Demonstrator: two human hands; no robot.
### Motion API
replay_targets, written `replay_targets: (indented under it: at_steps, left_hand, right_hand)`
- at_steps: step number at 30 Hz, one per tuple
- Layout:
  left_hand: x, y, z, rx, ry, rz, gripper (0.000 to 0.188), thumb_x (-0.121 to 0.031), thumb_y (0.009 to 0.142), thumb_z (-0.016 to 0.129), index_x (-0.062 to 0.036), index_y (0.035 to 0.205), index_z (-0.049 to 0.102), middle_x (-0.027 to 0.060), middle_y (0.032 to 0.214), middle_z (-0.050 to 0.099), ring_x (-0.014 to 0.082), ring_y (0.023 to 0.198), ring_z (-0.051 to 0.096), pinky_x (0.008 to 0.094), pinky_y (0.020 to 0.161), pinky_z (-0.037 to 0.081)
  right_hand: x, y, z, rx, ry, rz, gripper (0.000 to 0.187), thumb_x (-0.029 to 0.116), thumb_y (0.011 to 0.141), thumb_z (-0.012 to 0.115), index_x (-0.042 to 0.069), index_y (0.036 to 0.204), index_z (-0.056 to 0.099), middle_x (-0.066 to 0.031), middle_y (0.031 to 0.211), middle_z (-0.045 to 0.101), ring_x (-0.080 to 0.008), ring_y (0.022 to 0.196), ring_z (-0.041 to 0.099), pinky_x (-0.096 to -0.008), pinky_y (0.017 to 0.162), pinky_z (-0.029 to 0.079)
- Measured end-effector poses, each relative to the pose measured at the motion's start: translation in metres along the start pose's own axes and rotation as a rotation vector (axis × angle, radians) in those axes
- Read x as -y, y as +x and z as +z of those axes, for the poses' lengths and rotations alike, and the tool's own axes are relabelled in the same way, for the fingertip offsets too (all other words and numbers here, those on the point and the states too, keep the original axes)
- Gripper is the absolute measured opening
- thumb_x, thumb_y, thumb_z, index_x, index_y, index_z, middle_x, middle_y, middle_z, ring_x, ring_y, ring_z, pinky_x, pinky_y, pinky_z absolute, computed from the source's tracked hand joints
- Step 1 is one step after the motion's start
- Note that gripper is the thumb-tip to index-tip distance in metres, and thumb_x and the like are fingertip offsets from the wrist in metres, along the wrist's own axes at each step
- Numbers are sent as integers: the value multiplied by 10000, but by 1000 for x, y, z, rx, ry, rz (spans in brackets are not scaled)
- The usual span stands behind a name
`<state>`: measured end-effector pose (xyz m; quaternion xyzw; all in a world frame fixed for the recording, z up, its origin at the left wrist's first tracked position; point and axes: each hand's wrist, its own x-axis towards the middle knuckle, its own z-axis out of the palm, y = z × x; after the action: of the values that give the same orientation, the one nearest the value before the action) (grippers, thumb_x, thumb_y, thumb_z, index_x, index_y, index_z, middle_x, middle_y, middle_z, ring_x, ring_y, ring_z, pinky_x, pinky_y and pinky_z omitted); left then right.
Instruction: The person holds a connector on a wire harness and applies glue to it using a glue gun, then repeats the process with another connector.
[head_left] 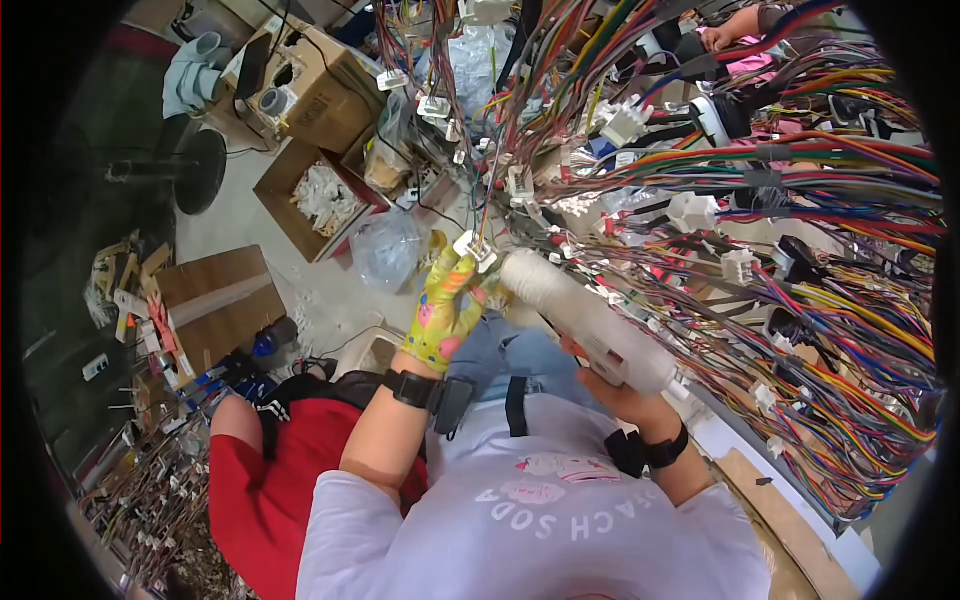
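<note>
My left hand (440, 315), in a yellow patterned glove, is closed with its fingertips on a white plug connector (475, 250). Thin wires run up from that connector into the hanging bundle. Bare-fingered, my right hand (630, 398) grips a long white cylindrical tool (590, 320) from below. Its far end is wrapped in whitish material and points toward the connector, a short way to its right. The tool's exact kind cannot be made out. Part of my right hand's fingers is hidden behind the tool.
Bundles of coloured wires (840, 340) with white connectors fill the right side. An open carton (275, 205) of white parts and a clear plastic bag (388, 250) lie on the floor. A person in a red shirt (270, 490) is close on my left; another person's hand (730, 32) shows top right.
</note>
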<state>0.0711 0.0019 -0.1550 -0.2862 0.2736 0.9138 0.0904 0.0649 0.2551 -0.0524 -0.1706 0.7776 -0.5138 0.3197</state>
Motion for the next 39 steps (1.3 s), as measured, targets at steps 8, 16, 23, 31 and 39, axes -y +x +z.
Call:
replay_targets:
  at_steps: [8, 16, 23, 31, 39]
  left_hand:
    - [9, -36, -3, 9, -186, 76, 370, -170, 854, 679, -107, 1191, 539, 19, 1091, 594, 137, 975, 578, 248, 726, 461]
    - [18, -48, -7, -30, -200, 87, 390, -182, 841, 695, -128, 1197, 543, 2, 1055, 597, 116, 898, 560, 230, 661, 436]
    - [23, -46, 1, -74, -134, 95, 359, -223, 867, 666, -105, 1190, 562, -6, 1019, 604, 69, 781, 516, 207, 624, 422]
    - [25, -46, 5, -61, -188, 59, 357, -220, 867, 666, -95, 1187, 568, 9, 1004, 616, 77, 773, 519, 218, 635, 422]
    - [27, -42, 5, -67, -275, 34, 346, -157, 879, 649, -132, 1213, 561, 10, 1047, 601, 90, 826, 530, 232, 688, 441]
  right_hand:
    - [13, -21, -7, -56, -229, -197, 454, 52, 773, 703, 36, 1205, 565, -112, 1151, 620, -260, 1115, 564, -338, 932, 431]
    - [8, -27, 0, 21, -25, -92, 470, 6, 777, 679, 22, 1226, 545, -125, 1198, 595, -255, 1136, 553, -345, 960, 415]
    - [-10, -31, 11, 84, 380, 74, 467, -67, 844, 548, 8, 1298, 465, -157, 1223, 570, -248, 1138, 550, -364, 952, 453]
    - [-24, -32, 9, 153, 291, 7, 501, -79, 849, 522, 18, 1332, 428, -167, 1221, 571, -237, 1105, 569, -364, 922, 476]
    - [-21, -29, 8, 129, 225, 36, 521, -67, 853, 527, 22, 1351, 401, -163, 1201, 582, -229, 1078, 583, -351, 878, 501]
